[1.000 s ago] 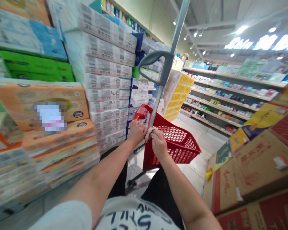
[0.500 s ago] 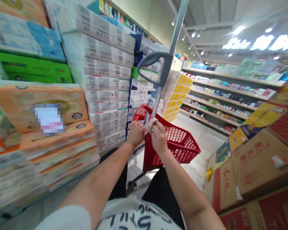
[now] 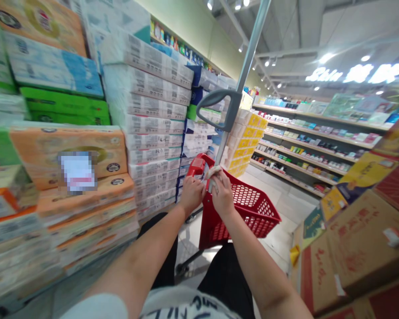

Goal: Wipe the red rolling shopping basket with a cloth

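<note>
A red wheeled shopping basket (image 3: 252, 217) with perforated sides stands tilted in front of my knees. From it rises a long metal pole (image 3: 248, 62) carrying a grey loop handle (image 3: 228, 110). My left hand (image 3: 192, 194) is closed on the near edge of the basket, just below its red handle (image 3: 197, 165). Beside it, my right hand (image 3: 223, 195) is closed round a crumpled pale cloth (image 3: 214, 172), pressed against the foot of the pole. The fingertips of both hands are partly hidden.
Stacked tissue packs (image 3: 86, 155) rise close on the left, with tall white-wrapped packs (image 3: 156, 102) behind. Cardboard boxes (image 3: 362, 239) crowd the right side. Product shelves (image 3: 306, 137) line the far wall. A basket wheel (image 3: 182, 268) touches the tiled floor between my legs.
My view has shifted slightly, so the surroundings, basket and hands sit a little lower in it. Both hands keep their hold; the right hand and cloth remain at the pole's foot.
</note>
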Motion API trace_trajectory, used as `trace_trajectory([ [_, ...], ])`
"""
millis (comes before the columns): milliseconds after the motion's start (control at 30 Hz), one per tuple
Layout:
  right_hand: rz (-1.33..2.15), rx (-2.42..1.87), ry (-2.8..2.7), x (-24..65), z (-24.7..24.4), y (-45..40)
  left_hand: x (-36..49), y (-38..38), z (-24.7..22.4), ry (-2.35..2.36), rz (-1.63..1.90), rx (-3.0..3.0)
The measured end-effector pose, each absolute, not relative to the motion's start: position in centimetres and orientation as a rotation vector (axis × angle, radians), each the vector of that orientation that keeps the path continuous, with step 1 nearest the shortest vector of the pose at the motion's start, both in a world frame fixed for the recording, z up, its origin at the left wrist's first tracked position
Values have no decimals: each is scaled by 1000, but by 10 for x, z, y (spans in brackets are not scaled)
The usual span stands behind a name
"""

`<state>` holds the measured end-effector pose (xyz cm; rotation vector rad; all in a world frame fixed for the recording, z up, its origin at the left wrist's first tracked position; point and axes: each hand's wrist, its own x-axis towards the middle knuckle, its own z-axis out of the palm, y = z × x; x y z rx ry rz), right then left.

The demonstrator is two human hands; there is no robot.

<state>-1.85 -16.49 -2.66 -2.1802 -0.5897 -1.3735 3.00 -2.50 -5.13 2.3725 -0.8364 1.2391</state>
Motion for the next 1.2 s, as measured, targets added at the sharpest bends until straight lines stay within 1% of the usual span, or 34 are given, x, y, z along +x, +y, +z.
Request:
trace_trajectory([
  [67, -1352, -2203, -612, -20, -38, -164, 30, -24, -52, -840, 1231, 2382],
  [133, -1366, -2172, -631, -20, -39, -166, 31, -23, -52, -835, 1253, 2374],
  [300, -1456, -2032, -533, -12, 0, -169, 30, -22, -51, -841, 1269, 2350],
  [367, -1432, -2009, -442, -9, 4, -167, 29, -22, -51, -843, 1246, 2356],
  [500, -1212, -2097, -360, -7, -24, -160, 29, -23, -52, -824, 1237, 2362],
  [567, -1185, -2115, -350, -7, -32, -159, 30, -22, -52, -815, 1252, 2360],
  [633, -1254, -2060, -335, -7, -24, -159, 31, -22, -52, -815, 1263, 2357],
  [733, -1336, -1930, -303, -5, 6, -157, 30, -21, -52, -828, 1254, 2351],
  [833, -1263, -1884, -283, -2, 24, -151, 28, -21, -52, -834, 1234, 2346],
  [1000, -1073, -1904, -203, 1, 9, -144, 29, -19, -52, -820, 1212, 2347],
  [1100, -946, -1952, -162, 3, 10, -148, 31, -17, -53, -827, 1216, 2373],
  [1200, -969, -2020, -190, 5, 10, -154, 31, -16, -52, -820, 1233, 2385],
])
